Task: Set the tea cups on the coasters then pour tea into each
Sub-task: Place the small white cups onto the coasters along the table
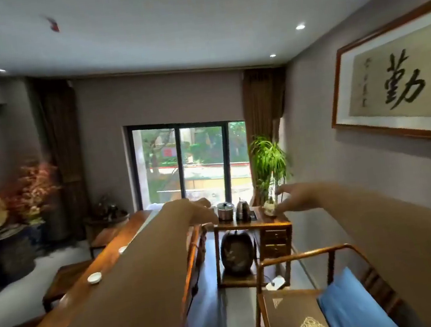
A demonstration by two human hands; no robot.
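Note:
Both my arms stretch forward at chest height. My left hand (pixel 201 210) hangs with loosely curled fingers in front of the side table and holds nothing. My right hand (pixel 293 197) is spread open near a small potted plant (pixel 268 207), empty too. Two white tea cups (pixel 94 277) (pixel 122 249) stand on the long wooden tea table (pixel 70 298) to my left; my left forearm hides much of that table. A metal kettle (pixel 242 209) and a lidded steel pot (pixel 225 211) sit on the side table (pixel 251 224) ahead. No coasters can be made out.
A wooden armchair (pixel 319 286) with a blue cushion (pixel 351 307) stands at lower right. A dark jar (pixel 237 251) rests on the side table's lower shelf. A tall green plant (pixel 268 162) stands by the window. Low wooden stools (pixel 65 279) line the tea table's left side.

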